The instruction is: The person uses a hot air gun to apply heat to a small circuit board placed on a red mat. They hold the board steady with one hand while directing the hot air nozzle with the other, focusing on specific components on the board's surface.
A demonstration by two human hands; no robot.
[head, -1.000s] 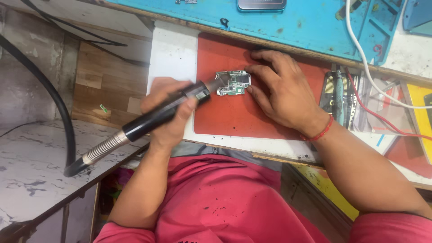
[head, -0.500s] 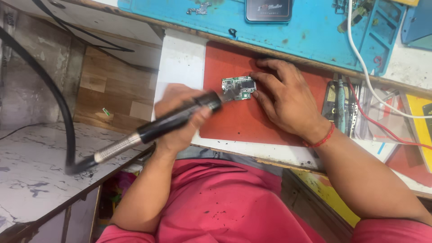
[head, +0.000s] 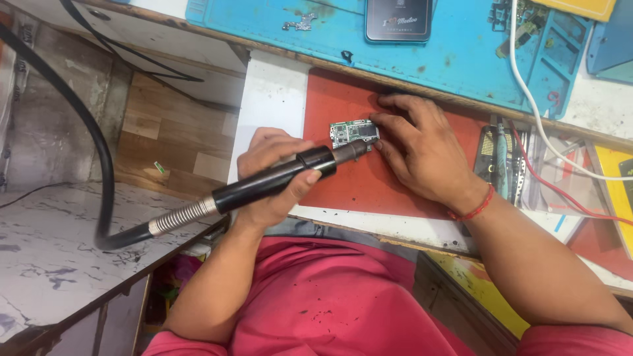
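The left hand (head: 273, 175) is closed around a black hot-air wand (head: 277, 181), its grip clamped on the barrel, with the nozzle (head: 353, 151) angled down onto the near edge of a small green circuit board (head: 354, 132). The board lies flat on a red mat (head: 369, 178) at the front of the tabletop (head: 273, 99). The right hand (head: 419, 151) rests on the mat just beside the board, fingers (head: 389, 125) spread and touching its right edge to steady it; that grip is apart, pinning rather than grasping.

The likeliest trouble, as I judge it, is heat: the fingertips sit very near the nozzle, so a small drift of the wand could burn them. Lingering on one spot could lift or scorch parts on the board. The board is held only from one side, so a nudge from the nozzle could slide it away. The thick hose (head: 99, 165) hangs off the bench edge in a loop, and its weight could pull the wand off line.

As for containers, a blue tray mat (head: 461, 46) at the back has shallow compartments at its right end holding small metal parts, too small to identify. A dark box (head: 399, 20) lies on it, closed, contents hidden. A clear sleeve (head: 554, 171) to the right holds papers and wires.
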